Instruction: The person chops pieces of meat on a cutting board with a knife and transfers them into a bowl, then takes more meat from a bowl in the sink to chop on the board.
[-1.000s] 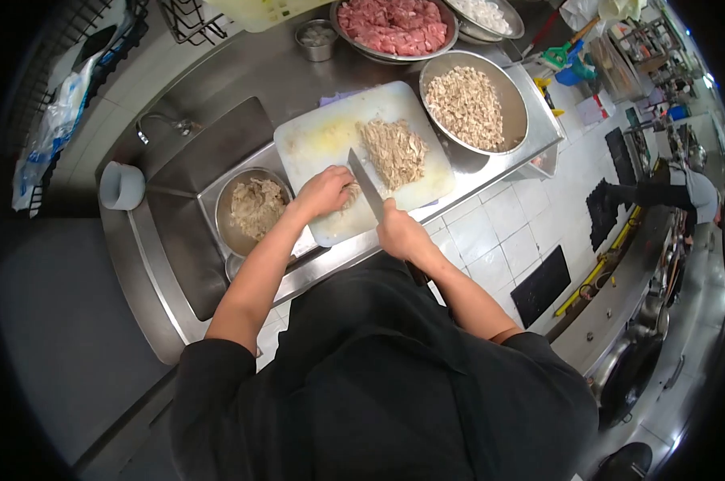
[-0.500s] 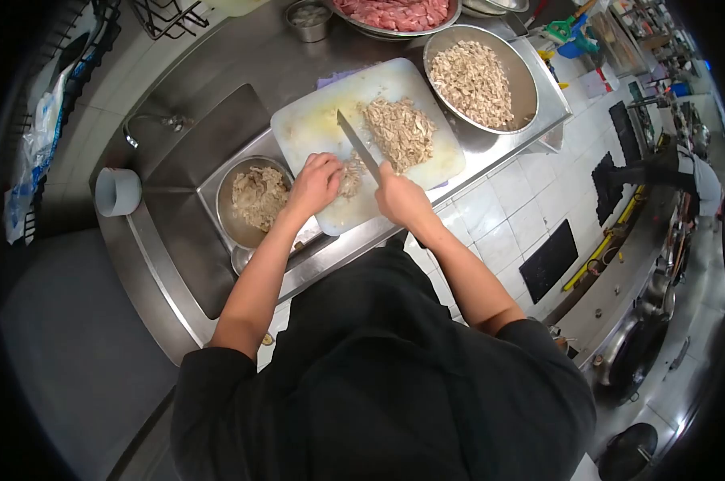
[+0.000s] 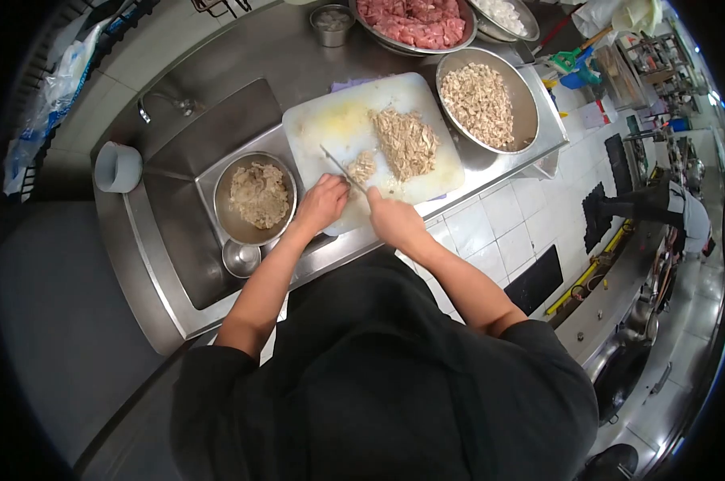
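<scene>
A knife (image 3: 340,165) is gripped by its handle in my right hand (image 3: 396,222). Its blade stands edge-down on the white cutting board (image 3: 310,132), close beside the fingertips of my left hand (image 3: 324,204). Those left fingers are curled and pressed down on the board; whatever lies under them is hidden. Just right of the blade is a small heap of cut pale-brown pieces (image 3: 361,166). Farther right on the board lies a larger pile of sliced pale-brown food (image 3: 408,146), perhaps mushroom or cooked meat.
Left of the board, a metal bowl (image 3: 221,192) of wet, pale-brown food sits over the sink (image 3: 166,232). Right of it stands a large bowl (image 3: 529,120) of diced pieces. Behind are a bowl of raw meat (image 3: 414,24) and a small metal pot (image 3: 333,36). Another person (image 3: 683,212) stands far right.
The knife has come down and nearer my left fingers, its blade turned edge-on. A small cut heap now shows right of the blade. The whole view has shifted slightly.
</scene>
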